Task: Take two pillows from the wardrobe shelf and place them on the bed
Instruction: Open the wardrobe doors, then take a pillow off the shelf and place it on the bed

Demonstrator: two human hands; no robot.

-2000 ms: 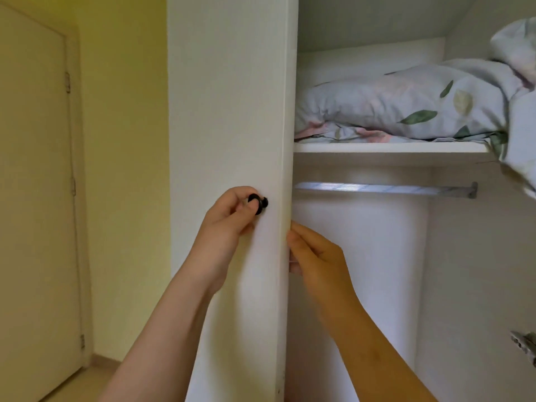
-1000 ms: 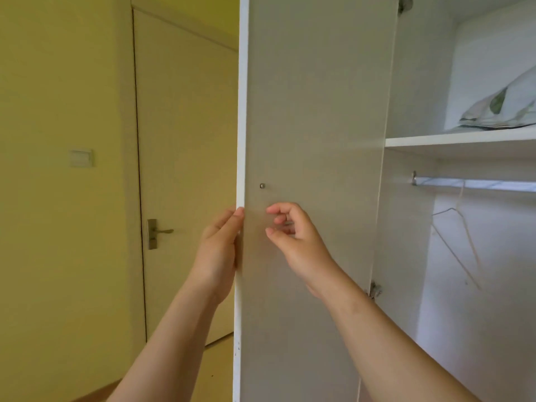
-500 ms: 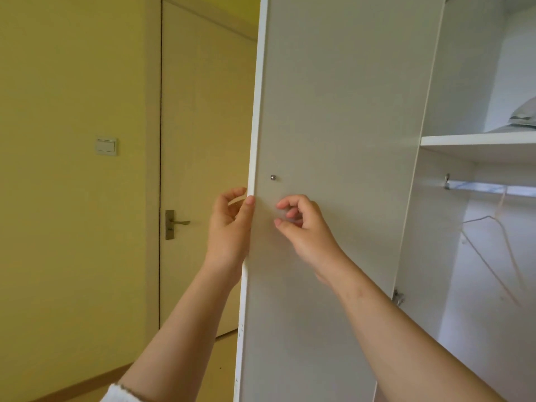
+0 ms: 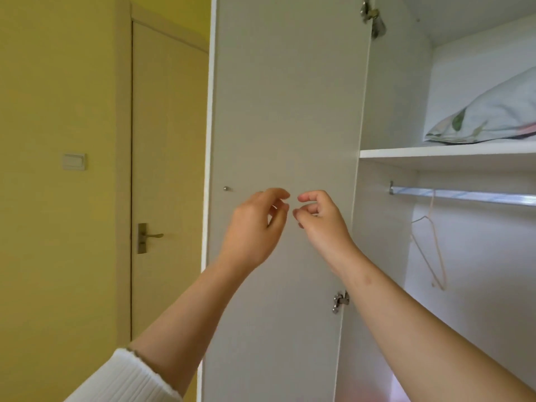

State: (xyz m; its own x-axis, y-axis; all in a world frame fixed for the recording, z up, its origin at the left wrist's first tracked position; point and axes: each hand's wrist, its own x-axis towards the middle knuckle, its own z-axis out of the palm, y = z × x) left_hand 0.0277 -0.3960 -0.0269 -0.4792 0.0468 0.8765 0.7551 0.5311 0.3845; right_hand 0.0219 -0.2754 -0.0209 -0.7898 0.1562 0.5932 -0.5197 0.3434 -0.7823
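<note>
A pale pillow (image 4: pixel 490 117) with a leaf print lies on the white wardrobe shelf (image 4: pixel 446 153) at the upper right, partly cut off by the frame edge. The white wardrobe door (image 4: pixel 284 97) stands swung wide open in the middle of the view. My left hand (image 4: pixel 255 227) and my right hand (image 4: pixel 319 224) hover side by side in front of the door's inner face, fingers loosely curled, holding nothing. Neither hand touches the door or the pillow.
A metal hanging rail (image 4: pixel 464 195) runs under the shelf with a thin wire hanger (image 4: pixel 429 250) on it. Left of the wardrobe are a yellow wall with a light switch (image 4: pixel 74 161) and a closed room door with a handle (image 4: pixel 148 237).
My left hand has let go of the door's edge and moved right, next to my right hand. The door has swung further open, and more of the shelf and pillow shows.
</note>
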